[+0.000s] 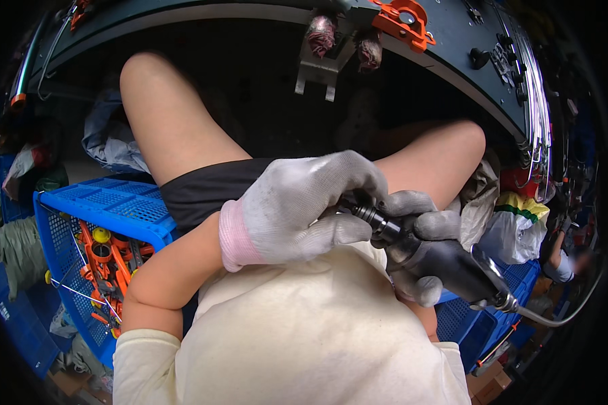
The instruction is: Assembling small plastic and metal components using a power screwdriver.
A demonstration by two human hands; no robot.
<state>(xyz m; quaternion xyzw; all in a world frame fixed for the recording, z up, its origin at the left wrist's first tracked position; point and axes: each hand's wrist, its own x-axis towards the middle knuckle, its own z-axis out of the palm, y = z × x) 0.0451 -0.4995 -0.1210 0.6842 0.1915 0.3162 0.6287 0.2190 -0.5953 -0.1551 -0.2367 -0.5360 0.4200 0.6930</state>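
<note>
In front of my torso, my right hand, in a grey work glove, is wrapped round the body of a black power screwdriver with a silver lever along its side. A grey hose or cable leaves its rear end toward the right. My left hand, gloved in grey-white with a pink cuff, is closed at the tool's dark front end, thumb and fingers around the tip. Those fingers hide the tip, so whether a bit or small part sits there cannot be made out.
A dark workbench curves across the far side, bearing an orange clamp-like part. A metal bracket projects from its edge. Thin metal rods lie at right. A blue crate with orange parts stands left; another blue crate stands right.
</note>
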